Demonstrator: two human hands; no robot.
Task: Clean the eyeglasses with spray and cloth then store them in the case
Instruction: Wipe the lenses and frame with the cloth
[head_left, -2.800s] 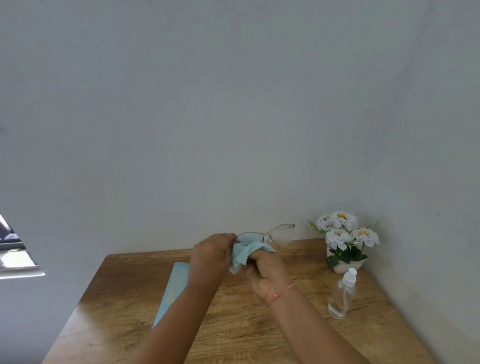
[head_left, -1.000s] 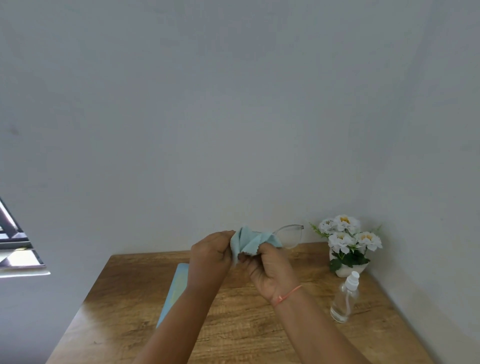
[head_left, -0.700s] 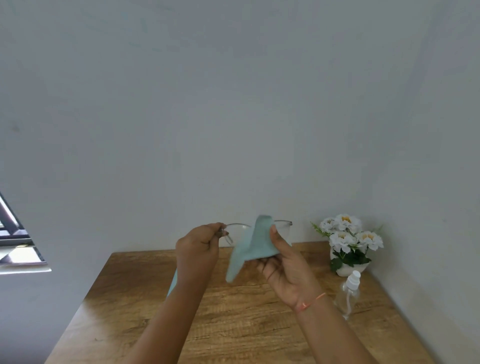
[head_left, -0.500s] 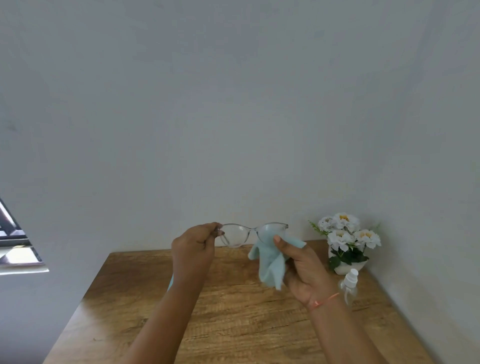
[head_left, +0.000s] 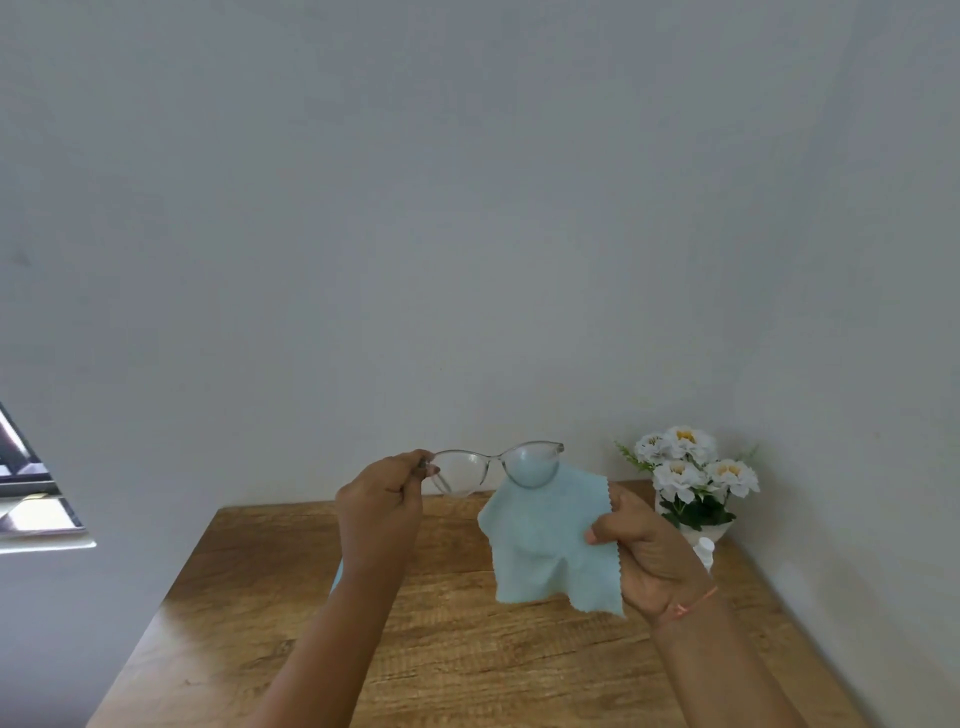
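We judge this as the wipe step, at a check-the-lenses pause. The left hand (head_left: 379, 512) has its grip pinched on the outer end of the eyeglasses (head_left: 493, 465) and holds them level in the air above the far edge of the bench (head_left: 467, 649). The right hand (head_left: 649, 556) has its grip pinching one edge of the cloth (head_left: 550, 545), which hangs open at 5 o'clock of the frame.

The frame is clear plastic and both lenses look clean. We see the cloth's top edge through the lens nearer the right hand. We cannot tell whether the temples are folded.

For the next move we'd either bring the cloth back onto a lens, or put it down, fold the temples and go for the case (head_left: 337, 577). Only a pale blue sliver shows behind the left forearm, and that is probably the case.

The cap of the spray bottle (head_left: 705, 551) peeks out at 3 o'clock of the right hand, with the flowers (head_left: 691, 467) at 1 o'clock.
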